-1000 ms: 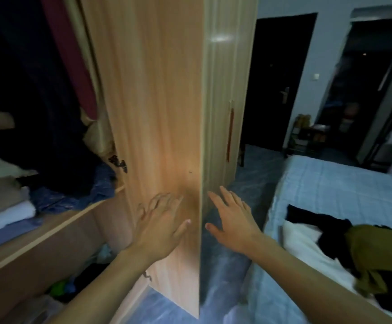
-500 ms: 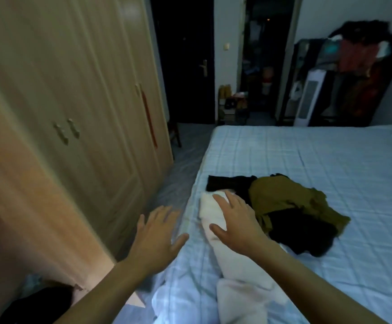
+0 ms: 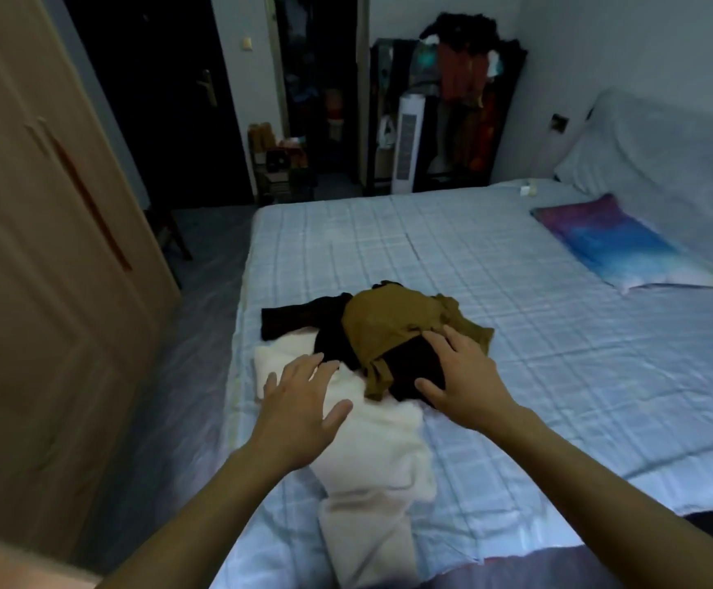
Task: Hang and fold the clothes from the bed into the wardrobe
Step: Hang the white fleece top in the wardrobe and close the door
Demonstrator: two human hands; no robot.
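The bed (image 3: 516, 333) spreads beneath and beyond both hands, and the wardrobe (image 3: 48, 248) stands off to the left of the left hand (image 3: 299, 401). One long white garment (image 3: 371, 452) runs under that hand. One olive garment (image 3: 393, 325) and some black cloth (image 3: 295, 320), whether one piece or two I cannot tell, lie under the right hand (image 3: 461, 376). All look soft, light and limp, best gathered by a bunched fold. Both hands are spread flat, grasping nothing.
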